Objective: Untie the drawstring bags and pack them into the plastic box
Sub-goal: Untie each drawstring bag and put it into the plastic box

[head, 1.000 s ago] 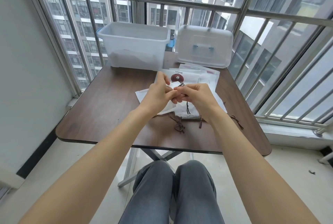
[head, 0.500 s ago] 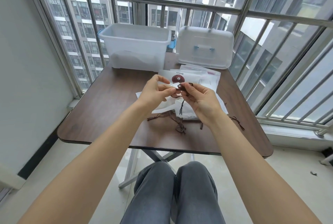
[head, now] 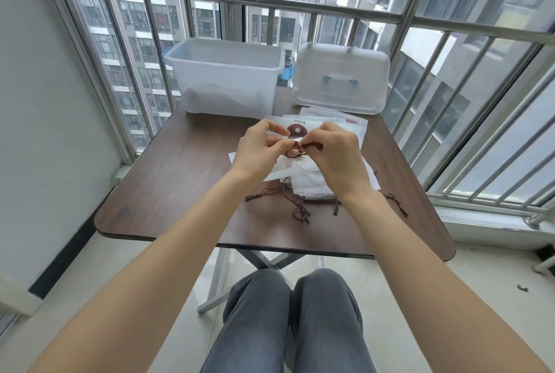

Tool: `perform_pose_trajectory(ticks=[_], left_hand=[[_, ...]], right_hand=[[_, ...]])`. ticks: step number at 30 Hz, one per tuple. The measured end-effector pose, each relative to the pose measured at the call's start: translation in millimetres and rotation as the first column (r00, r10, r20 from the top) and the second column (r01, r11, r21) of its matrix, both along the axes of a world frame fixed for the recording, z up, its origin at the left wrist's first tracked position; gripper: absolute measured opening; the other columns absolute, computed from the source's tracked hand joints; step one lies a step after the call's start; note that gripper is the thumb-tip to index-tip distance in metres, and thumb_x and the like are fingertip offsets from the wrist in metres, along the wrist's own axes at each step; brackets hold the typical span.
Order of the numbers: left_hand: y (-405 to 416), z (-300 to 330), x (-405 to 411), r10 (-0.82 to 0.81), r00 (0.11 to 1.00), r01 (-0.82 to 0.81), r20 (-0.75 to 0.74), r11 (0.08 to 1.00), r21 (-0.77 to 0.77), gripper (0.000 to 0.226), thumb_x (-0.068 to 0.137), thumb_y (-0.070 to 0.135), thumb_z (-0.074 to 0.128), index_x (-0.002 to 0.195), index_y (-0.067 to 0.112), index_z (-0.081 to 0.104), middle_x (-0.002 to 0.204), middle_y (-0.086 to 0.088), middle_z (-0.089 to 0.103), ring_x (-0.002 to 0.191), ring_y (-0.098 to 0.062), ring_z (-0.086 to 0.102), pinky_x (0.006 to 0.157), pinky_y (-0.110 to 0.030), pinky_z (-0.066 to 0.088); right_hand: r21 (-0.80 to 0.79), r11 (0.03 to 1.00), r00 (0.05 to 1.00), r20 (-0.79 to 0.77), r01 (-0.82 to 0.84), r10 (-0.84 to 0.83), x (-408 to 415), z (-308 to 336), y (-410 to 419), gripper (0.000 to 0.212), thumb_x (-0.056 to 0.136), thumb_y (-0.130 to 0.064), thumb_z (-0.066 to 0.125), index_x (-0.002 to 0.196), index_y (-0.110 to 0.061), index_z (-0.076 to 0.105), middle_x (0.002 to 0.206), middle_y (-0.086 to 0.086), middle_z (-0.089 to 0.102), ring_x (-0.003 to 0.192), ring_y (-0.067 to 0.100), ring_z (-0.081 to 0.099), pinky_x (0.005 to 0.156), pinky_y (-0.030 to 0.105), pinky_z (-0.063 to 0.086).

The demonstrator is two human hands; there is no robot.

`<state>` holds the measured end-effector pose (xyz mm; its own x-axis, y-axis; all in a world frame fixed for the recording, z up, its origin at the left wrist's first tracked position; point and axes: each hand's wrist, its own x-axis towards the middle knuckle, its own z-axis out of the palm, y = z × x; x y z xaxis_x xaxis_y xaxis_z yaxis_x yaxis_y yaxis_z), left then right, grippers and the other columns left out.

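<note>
Above the middle of the dark wood-grain folding table (head: 168, 192), the left hand (head: 258, 151) and the right hand (head: 336, 156) met fingertip to fingertip, each pinching the thin brown drawstring cord (head: 297, 148) of a white fabric drawstring bag (head: 303, 176) lifted just off the pile beneath it. Whether the knot had given way could not be told, since the fingers covered most of it. Pulling the wrong strand would probably tighten the knot rather than free it, and a sharp tug could drag the light bag off the pile toward the near edge. Under the hands lay more white bags, one printed with a brown round emblem (head: 296, 130), and loose brown cords (head: 297, 207) trailed on the table nearer the person, where they might snag a wrist. Farther back on the left stood the translucent white plastic box (head: 225, 78), open, with something pale already inside. Its white lid with blue handle clips (head: 341, 78) leaned just right of it. Nothing stood between the hands and the box, though the flat packets (head: 345, 121) beyond the hands crowded the route slightly.
</note>
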<state>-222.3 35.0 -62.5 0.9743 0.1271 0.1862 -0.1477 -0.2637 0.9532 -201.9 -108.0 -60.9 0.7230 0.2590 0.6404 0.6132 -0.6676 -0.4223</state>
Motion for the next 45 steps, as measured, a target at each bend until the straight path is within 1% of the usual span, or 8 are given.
perform_pose_trajectory(ticks=[4, 9, 14, 19, 27, 36, 42, 45], left_hand=[[0.4, 1.1, 1.2, -0.01, 0.999, 0.011, -0.041, 0.999, 0.03, 0.017, 0.098, 0.012, 0.043, 0.095, 0.015, 0.06, 0.086, -0.003, 0.067, 0.073, -0.011, 0.061, 0.057, -0.025, 0.039], [4.2, 5.2, 2.6, -0.148, 0.979, 0.15, -0.141, 0.989, 0.003, 0.025, 0.098, 0.007, 0.042, 0.101, 0.016, 0.065, 0.08, 0.0, 0.063, 0.056, 0.0, 0.054, 0.052, -0.019, 0.034], [6.0, 6.1, -2.0, -0.24, 0.964, 0.243, -0.116, 0.97, 0.013, 0.026, 0.096, 0.001, 0.046, 0.102, 0.014, 0.067, 0.058, 0.016, 0.063, 0.052, 0.004, 0.053, 0.049, -0.009, 0.034], [3.4, -0.9, -0.9, -0.026, 0.999, 0.029, -0.022, 0.987, 0.158, 0.013, 0.091, 0.012, 0.059, 0.091, 0.018, 0.071, 0.076, 0.01, 0.062, 0.063, 0.003, 0.056, 0.058, -0.007, 0.037], [15.2, -6.9, -4.6, 0.222, 0.972, -0.233, 0.077, 0.866, 0.443, 0.017, 0.092, 0.011, 0.055, 0.098, 0.007, 0.07, 0.095, -0.004, 0.056, 0.083, -0.013, 0.051, 0.074, -0.015, 0.034], [21.5, -12.1, -14.3, 0.309, 0.95, -0.291, 0.041, 0.832, 0.472, 0.018, 0.094, 0.009, 0.048, 0.097, 0.004, 0.065, 0.099, -0.006, 0.049, 0.087, -0.017, 0.046, 0.076, -0.018, 0.032], [21.4, -11.3, -15.4, 0.341, 0.939, -0.328, 0.054, 0.833, 0.446, 0.017, 0.093, 0.006, 0.047, 0.093, 0.003, 0.064, 0.097, -0.004, 0.047, 0.084, -0.017, 0.046, 0.074, -0.019, 0.032], [21.3, -11.3, -14.5, 0.361, 0.93, -0.355, 0.072, 0.825, 0.439, 0.016, 0.093, 0.005, 0.046, 0.092, 0.002, 0.063, 0.097, -0.004, 0.045, 0.083, -0.017, 0.044, 0.07, -0.017, 0.03]], right_hand=[[-0.032, 0.997, 0.968, 0.246, 0.067, -0.057, -0.1, -16.1, 4.7, 0.006, 0.075, -0.003, 0.066, 0.069, -0.001, 0.066, 0.071, 0.01, 0.059, 0.056, 0.024, 0.058, 0.046, 0.032, 0.051], [0.014, 0.998, 0.948, 0.313, 0.06, -0.062, -1.3, -26.5, 10.0, 0.009, 0.076, 0.005, 0.062, 0.068, 0.002, 0.06, 0.071, 0.014, 0.053, 0.054, 0.025, 0.052, 0.044, 0.032, 0.049], [0.115, 0.993, 0.977, 0.211, -0.007, -0.018, -1.6, -28.3, 10.3, 0.006, 0.076, 0.003, 0.068, 0.074, 0.002, 0.063, 0.078, 0.014, 0.058, 0.062, 0.026, 0.062, 0.059, 0.029, 0.05], [0.208, 0.977, 0.996, 0.093, -0.037, 0.018, -3.3, -30.6, 8.6, 0.002, 0.078, -0.003, 0.069, 0.08, -0.003, 0.069, 0.082, 0.008, 0.067, 0.067, 0.013, 0.062, 0.069, 0.013, 0.046], [0.233, 0.965, 0.986, -0.14, 0.122, -0.091, -2.4, -38.4, -1.0, 0.01, 0.084, -0.015, 0.066, 0.079, -0.006, 0.065, 0.08, 0.003, 0.071, 0.077, 0.017, 0.065, 0.068, 0.026, 0.045], [0.253, 0.948, 0.971, -0.188, 0.193, -0.147, -6.6, -40.8, -1.3, 0.008, 0.09, -0.011, 0.057, 0.088, -0.003, 0.057, 0.092, 0.004, 0.07, 0.086, 0.02, 0.063, 0.074, 0.027, 0.045], [0.303, 0.925, 0.962, -0.217, 0.23, -0.169, -12.0, -38.1, 0.6, 0.01, 0.091, -0.007, 0.054, 0.087, 0.002, 0.053, 0.082, 0.013, 0.064, 0.072, 0.019, 0.051, 0.063, 0.024, 0.036], [0.341, 0.905, 0.955, -0.237, 0.255, -0.18, -12.2, -38.5, 1.5, 0.008, 0.09, -0.005, 0.054, 0.083, -0.002, 0.051, 0.08, 0.012, 0.064, 0.069, 0.022, 0.053, 0.068, 0.034, 0.046]])
